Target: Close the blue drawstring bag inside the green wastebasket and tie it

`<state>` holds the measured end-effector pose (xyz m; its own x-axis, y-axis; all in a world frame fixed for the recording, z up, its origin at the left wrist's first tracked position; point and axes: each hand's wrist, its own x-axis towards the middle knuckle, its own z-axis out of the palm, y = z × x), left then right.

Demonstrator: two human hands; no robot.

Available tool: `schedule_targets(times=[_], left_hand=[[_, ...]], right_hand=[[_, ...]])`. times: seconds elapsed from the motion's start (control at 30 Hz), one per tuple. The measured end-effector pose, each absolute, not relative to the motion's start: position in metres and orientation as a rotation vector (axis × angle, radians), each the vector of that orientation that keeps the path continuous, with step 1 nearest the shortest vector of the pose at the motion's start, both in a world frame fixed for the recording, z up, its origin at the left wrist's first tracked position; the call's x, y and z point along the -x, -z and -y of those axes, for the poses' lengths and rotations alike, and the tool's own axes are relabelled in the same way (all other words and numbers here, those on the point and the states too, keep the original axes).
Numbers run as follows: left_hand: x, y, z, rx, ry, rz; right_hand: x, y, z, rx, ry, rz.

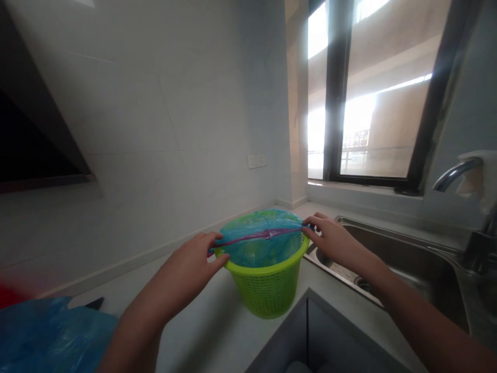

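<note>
Room: kitchen corner, white tiled wall (155, 129), window (373, 103) glaring at the back.
Counter (217, 331): pale worktop, steel sink (407, 264) set in on the right.
Basket (267, 282): green mesh, upright on the counter just beside the sink.
Liner (260, 235): blue bag with red drawstring, stretched across the basket mouth.
Left hand (190, 272): fingers pinching the liner edge at the near-left rim.
Right hand (330, 238): pinching the opposite edge.
Progress: liner appears spread over the rim, not fully tucked.
Obscured: another blue bag (50, 331) cut off lower left; basket contents unclear.

Lime-green mesh basket (267, 282), translucent blue bag (260, 239) with purple drawstring (256, 237), white counter (217, 326).
</note>
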<state>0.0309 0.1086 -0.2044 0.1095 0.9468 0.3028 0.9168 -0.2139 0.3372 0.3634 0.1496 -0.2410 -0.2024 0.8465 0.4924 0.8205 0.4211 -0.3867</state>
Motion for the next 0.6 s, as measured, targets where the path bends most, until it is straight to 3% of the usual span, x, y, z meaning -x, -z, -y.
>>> schedule_targets(times=[0.37, 0.6], left_hand=[[-0.059, 0.215, -0.113, -2.370, -0.494, -2.329], [-0.050, 0.215, -0.091, -2.489, -0.660, -2.011]], right_hand=[[-0.362, 0.229, -0.130, 1.299, -0.116, 2.105], [-0.365, 0.215, -0.106, 1.307, -0.210, 2.224]])
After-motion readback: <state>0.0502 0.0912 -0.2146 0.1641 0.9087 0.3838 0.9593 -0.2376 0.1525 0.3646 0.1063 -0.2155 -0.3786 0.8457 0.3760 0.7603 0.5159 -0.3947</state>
